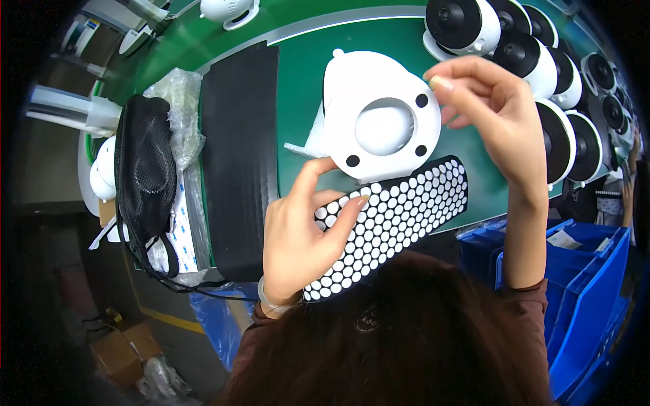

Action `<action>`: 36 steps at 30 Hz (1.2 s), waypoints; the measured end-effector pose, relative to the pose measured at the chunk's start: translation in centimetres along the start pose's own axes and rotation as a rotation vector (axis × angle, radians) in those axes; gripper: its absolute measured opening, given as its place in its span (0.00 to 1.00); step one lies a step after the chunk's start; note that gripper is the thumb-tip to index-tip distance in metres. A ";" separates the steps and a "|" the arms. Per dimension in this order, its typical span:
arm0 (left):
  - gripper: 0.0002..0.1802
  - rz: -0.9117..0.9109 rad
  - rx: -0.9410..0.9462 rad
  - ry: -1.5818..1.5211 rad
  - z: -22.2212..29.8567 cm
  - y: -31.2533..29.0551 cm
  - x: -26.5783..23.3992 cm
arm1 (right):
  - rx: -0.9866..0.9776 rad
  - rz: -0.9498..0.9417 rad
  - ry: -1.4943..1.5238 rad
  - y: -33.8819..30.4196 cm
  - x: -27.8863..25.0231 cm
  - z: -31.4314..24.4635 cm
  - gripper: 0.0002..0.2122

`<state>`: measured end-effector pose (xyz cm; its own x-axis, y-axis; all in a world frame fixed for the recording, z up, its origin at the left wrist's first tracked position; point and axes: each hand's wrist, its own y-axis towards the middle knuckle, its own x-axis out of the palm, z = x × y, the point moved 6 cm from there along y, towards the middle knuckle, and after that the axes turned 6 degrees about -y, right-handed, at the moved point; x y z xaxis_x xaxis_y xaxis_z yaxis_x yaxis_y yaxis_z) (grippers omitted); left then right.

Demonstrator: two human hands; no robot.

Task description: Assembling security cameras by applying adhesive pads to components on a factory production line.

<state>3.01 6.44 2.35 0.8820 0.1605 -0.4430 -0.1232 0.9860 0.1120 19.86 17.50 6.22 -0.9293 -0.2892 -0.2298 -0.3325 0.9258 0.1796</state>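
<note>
A white rounded camera housing (pixel 362 76) lies on the green table in front of me, its ring-shaped base (pixel 430 125) facing up. Three black round pads (pixel 353 161) sit around the ring's opening. Below it is a black sheet of white round stickers (pixel 406 223), tilted up to the right. My left hand (pixel 298 233) pinches this sheet, thumb on top, while its index finger reaches the housing's lower left edge. Beside the ring's upper right edge, my right hand (pixel 497 101) has thumb and index fingertips brought together; anything between them is too small to make out.
Several white cameras with black fronts (pixel 457 24) crowd the table's right side. To the left lie a black mat (pixel 237 155), a black mesh pouch (pixel 145 162) and bubble wrap (pixel 181 115). Blue plastic bins (pixel 582 284) stand below right; a cardboard box (pixel 125 348) is on the floor.
</note>
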 end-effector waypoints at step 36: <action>0.13 0.033 -0.179 -0.411 0.2 1.2 1.1 | -0.067 -0.051 -0.051 -0.9 1.9 0.9 0.10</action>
<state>3.94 7.76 2.14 0.9793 0.1967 -0.0476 -0.1991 0.9786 -0.0514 18.55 16.38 4.77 -0.9021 -0.3208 -0.2885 -0.3904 0.8916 0.2293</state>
